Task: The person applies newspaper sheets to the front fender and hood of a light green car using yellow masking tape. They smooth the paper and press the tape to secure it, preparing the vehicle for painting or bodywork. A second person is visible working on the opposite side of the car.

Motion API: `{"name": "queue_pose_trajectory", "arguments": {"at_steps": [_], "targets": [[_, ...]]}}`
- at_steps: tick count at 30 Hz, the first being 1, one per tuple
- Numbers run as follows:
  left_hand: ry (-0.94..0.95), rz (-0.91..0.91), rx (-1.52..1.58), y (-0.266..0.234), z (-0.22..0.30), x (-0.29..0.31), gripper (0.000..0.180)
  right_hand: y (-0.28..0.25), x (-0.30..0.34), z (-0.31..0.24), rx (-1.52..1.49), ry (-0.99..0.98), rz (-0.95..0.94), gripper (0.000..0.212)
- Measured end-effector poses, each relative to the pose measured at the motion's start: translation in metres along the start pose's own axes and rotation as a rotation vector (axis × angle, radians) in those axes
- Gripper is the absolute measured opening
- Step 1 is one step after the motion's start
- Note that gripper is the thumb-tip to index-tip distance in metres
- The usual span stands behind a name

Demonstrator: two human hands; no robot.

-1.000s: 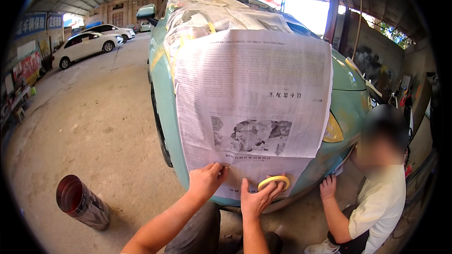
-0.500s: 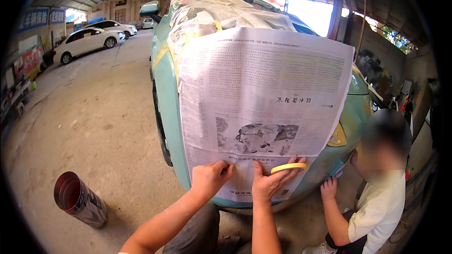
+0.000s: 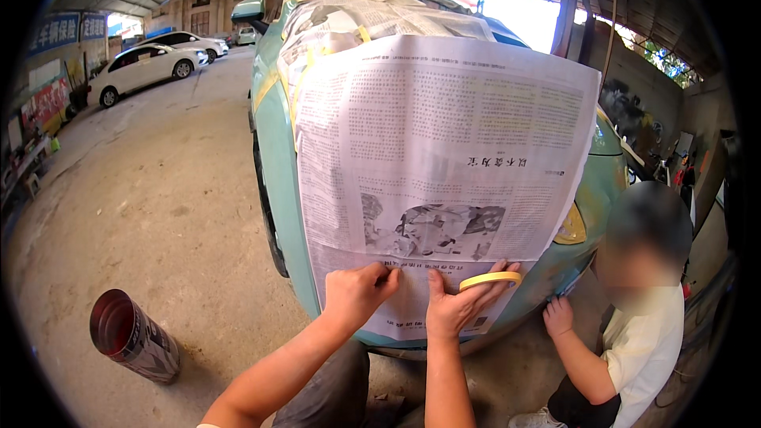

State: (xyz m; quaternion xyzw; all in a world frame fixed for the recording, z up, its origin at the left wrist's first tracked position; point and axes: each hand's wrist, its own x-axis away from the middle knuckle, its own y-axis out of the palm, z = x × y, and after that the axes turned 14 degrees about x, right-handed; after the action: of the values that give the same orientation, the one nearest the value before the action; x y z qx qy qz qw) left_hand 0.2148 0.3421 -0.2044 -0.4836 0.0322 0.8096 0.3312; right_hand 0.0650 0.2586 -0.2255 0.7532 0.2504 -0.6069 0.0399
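Note:
A large newspaper sheet (image 3: 444, 135) hangs spread over the front of a light green car (image 3: 273, 123). My left hand (image 3: 361, 295) is closed against the lower part of the sheet, thumb and fingers pressed together; what they pinch, if anything, is hidden. Just right of it, my right hand (image 3: 453, 311) rests on the paper with fingers stretched upward. A yellow roll of masking tape (image 3: 490, 278) is carried round those fingers. Higher up, more newspaper (image 3: 333, 20) covers the hood, fixed with strips of yellow tape (image 3: 297, 95).
A co-worker (image 3: 642, 333) crouches close on the right, one hand (image 3: 558, 315) by the bumper. An open-topped cylindrical can (image 3: 133, 338) stands on the concrete floor (image 3: 182, 222) at lower left. White cars (image 3: 151, 71) are parked at the far left.
Both my hands have shifted very slightly right, the grips unchanged. The sheet's upper edge sits a little higher in view. The co-worker's hand and arm have moved slightly.

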Motion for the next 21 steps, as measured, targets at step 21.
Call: {"name": "queue_pose_trajectory", "arguments": {"at_steps": [21], "targets": [[-0.143, 0.015, 0.028, 0.006, 0.010, 0.000, 0.020, -0.005, -0.002, 0.000, -0.012, 0.049, -0.043, 0.119]]}}
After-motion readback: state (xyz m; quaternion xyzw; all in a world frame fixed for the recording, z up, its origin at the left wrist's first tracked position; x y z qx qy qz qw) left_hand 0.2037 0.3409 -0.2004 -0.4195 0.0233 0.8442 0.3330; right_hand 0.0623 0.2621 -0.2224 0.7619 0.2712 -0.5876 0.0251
